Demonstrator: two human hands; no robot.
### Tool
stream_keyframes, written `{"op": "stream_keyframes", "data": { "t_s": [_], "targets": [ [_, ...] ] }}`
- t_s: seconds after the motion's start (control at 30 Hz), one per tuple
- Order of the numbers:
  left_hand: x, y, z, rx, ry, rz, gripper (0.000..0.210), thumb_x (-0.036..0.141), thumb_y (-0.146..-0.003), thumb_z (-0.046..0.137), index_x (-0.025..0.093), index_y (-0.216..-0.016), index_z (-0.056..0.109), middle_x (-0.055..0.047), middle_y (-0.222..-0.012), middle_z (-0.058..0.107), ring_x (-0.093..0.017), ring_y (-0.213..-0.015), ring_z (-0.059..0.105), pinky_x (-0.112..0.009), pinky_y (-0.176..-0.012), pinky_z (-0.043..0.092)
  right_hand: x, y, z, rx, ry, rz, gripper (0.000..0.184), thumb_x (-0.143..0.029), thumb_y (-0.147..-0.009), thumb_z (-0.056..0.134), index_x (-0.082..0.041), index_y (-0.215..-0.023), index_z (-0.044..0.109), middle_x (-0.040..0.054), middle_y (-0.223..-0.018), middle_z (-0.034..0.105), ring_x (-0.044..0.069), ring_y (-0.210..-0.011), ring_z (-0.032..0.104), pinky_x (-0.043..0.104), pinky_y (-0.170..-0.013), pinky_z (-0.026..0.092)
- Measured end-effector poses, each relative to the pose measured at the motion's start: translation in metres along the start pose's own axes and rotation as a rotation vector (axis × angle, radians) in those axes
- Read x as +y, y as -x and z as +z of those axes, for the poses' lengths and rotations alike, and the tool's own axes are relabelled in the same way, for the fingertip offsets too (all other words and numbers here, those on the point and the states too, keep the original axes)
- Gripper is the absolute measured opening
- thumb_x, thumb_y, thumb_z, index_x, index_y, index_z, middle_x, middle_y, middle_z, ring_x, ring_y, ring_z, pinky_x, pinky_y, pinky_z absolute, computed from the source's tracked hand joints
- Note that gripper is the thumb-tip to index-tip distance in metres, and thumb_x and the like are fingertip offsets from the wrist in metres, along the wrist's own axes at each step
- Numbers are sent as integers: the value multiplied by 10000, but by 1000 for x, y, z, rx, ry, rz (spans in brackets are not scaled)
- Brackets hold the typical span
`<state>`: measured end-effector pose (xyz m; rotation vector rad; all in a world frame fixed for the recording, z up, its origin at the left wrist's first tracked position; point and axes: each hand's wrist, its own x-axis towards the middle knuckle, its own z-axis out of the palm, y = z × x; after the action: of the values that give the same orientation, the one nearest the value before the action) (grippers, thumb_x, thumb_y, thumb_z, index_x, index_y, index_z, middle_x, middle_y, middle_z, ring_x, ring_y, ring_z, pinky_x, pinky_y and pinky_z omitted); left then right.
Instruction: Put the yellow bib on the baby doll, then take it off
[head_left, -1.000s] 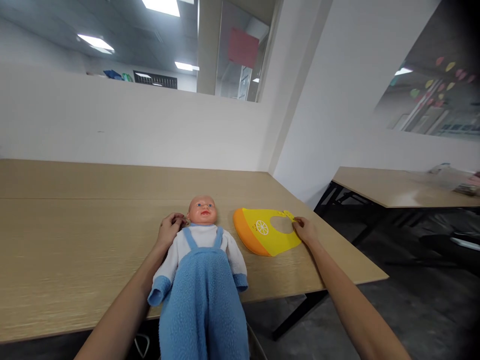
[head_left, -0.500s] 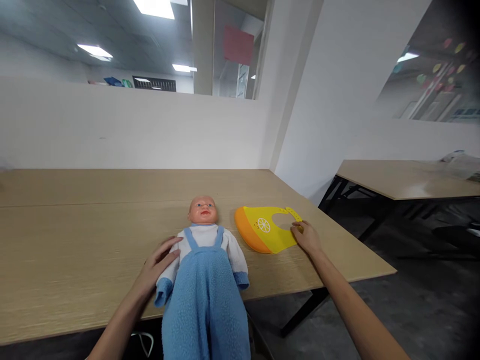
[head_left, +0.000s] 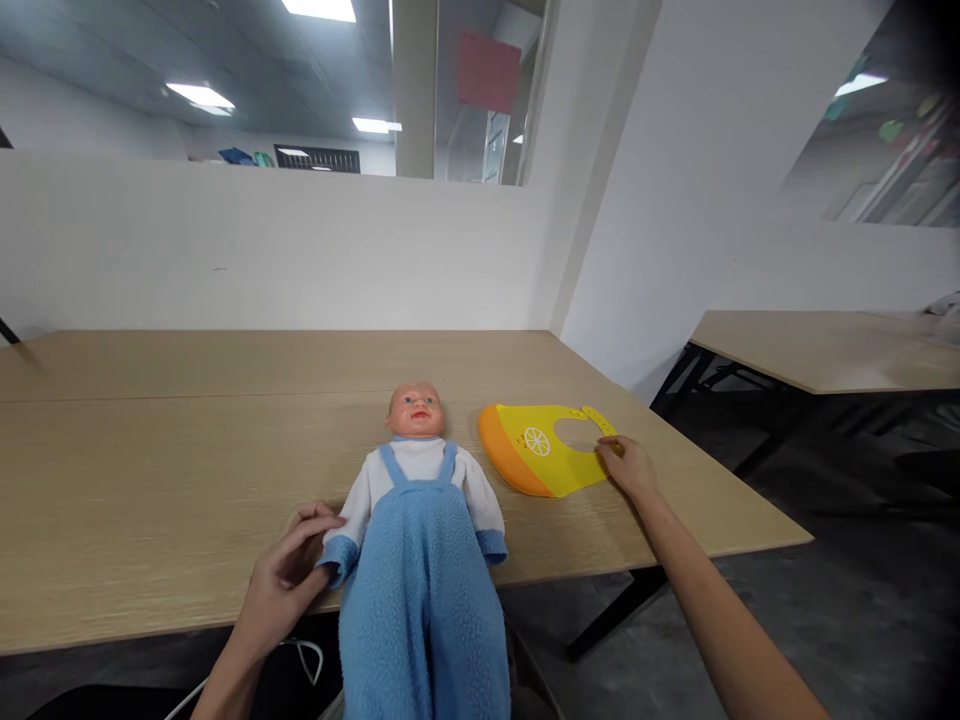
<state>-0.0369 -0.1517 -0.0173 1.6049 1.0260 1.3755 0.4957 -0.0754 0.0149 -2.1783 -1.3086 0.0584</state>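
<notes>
The left hand is half open, thumb and fingers parted about the end of the doll's sleeve, with the fingertips touching the white cloth and the thumb at the blue cuff; whether it grips cannot be told. The right hand has its fingers drawn nearly together at the neck edge of the bib, by the strap; a firm pinch cannot be made out. Between the hands the doll lies face up, its head and upper body on the bench, its legs reaching past the near edge. The bib lies flat on the bench just beside the doll, near its head. As things stand, the doll is dressed in top and overalls, while the bib is off it, with its strap unfastened. Farther out are the wall and a second table. Compared with half a second ago, the left hand is lower, at the cuff instead of the upper sleeve; the right hand stays at the bib, which lies much as it did.
</notes>
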Motion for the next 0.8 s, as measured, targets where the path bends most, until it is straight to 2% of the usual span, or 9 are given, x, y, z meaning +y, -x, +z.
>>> {"op": "stream_keyframes", "data": {
  "t_s": [0.23,0.4,0.5,0.57,0.67,0.8],
  "targets": [
    [-2,6,6,113,-118,-5,246,244,-686,661,232,-928,705,-48,-818,597,-195,-829,583,-305,-803,505,-1,0,-1,15,-26,16,299,-306,-778,527,-138,-965,689,154,-1090,677,285,-1015,628,372,-908,473],
    [-5,14,9,213,-159,-38,221,295,-716,667,184,-905,694,-41,-823,634,-192,-882,620,-299,-859,497,1,-1,0,19,-35,25,329,-310,-757,524,-137,-980,693,159,-1066,680,289,-984,633,392,-875,481],
    [-9,23,13,295,-201,-25,222,320,-727,667,186,-903,687,-14,-758,623,-173,-812,631,-270,-798,515,5,-3,2,39,-40,-2,325,-310,-745,519,-134,-952,698,157,-1019,691,285,-955,637,393,-870,479],
    [-12,30,16,316,-253,-19,253,338,-745,658,191,-949,680,-1,-739,616,-167,-777,634,-262,-763,523,7,-4,3,48,-46,-25,321,-310,-738,517,-135,-936,699,156,-998,695,284,-941,638,394,-869,479],
    [-14,40,19,335,-373,-22,321,376,-765,649,203,-1036,658,-12,-825,654,-166,-748,640,-267,-728,530,7,-4,3,53,-54,-37,322,-304,-731,512,-137,-935,696,157,-983,696,285,-934,639,397,-864,480],
    [-12,54,26,346,-456,65,324,355,-790,632,203,-1075,622,-5,-782,647,-157,-688,625,-264,-691,518,4,-3,1,73,-64,-39,321,-283,-724,498,-126,-935,682,174,-1035,679,298,-1000,621,415,-908,460]
  ]
}}
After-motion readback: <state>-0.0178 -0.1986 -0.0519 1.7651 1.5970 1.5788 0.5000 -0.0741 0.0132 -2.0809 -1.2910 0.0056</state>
